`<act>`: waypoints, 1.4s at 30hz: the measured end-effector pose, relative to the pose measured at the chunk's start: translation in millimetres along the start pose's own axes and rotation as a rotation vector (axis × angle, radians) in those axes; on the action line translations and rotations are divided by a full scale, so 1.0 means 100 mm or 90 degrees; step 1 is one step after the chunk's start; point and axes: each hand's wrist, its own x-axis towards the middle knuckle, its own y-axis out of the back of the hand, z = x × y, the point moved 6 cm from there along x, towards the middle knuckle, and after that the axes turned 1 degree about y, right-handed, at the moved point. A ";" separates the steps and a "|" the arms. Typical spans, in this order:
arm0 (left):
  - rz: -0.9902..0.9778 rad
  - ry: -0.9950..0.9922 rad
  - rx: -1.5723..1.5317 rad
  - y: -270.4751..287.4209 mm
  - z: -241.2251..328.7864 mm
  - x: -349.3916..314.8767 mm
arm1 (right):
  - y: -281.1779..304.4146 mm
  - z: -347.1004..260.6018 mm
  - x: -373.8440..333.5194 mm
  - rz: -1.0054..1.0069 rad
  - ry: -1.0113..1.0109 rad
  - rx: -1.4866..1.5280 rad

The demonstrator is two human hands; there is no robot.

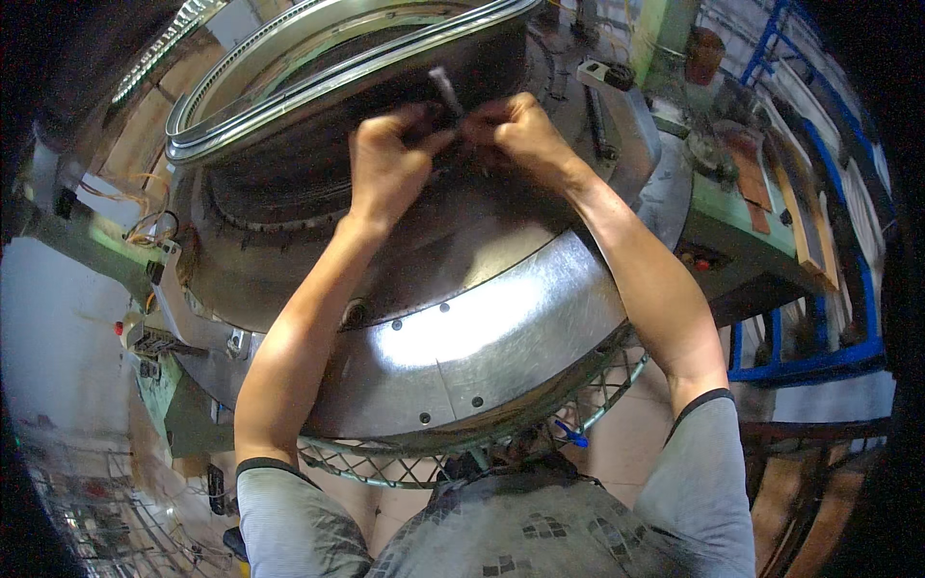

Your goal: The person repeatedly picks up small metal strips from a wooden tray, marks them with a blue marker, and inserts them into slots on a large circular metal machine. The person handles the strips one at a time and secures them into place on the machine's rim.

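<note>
We see both bare hands over the round machine [453,255], raised above its dark middle and in front of the tall ring [337,82] that stands on its far side. A slim, pale piece [443,87] is between the two hands, above the machine's dark middle and near the ring's wall; its lower end is beside the fingers of the right hand [515,140]. Those fingers bunch inward, but blur and shadow hide their tips, so we cannot tell whether they are clamped on it. The left hand [390,159] is curled, its thumb pointing toward the right; we cannot tell whether its fingers are together or hold anything.

Our forearms pass over the bright steel band [511,313] along the machine's near edge, where we make out several dark bolts. Below that edge, we see a mesh guard [376,462] and a small blue object [570,435]. To the machine's right stands a blue metal frame [809,366]; a pale green post [665,39] rises at its far right.
</note>
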 end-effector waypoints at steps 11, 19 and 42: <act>-0.177 -0.318 0.734 -0.16 0.13 -0.23 | 0.25 0.05 0.07 0.115 0.086 -0.155; -0.207 -0.115 0.582 -0.28 0.04 -0.25 | 0.15 0.01 0.05 0.104 0.148 -0.211; 0.048 -0.271 0.487 -0.32 0.21 -0.29 | 0.14 0.06 0.10 0.119 0.134 -0.234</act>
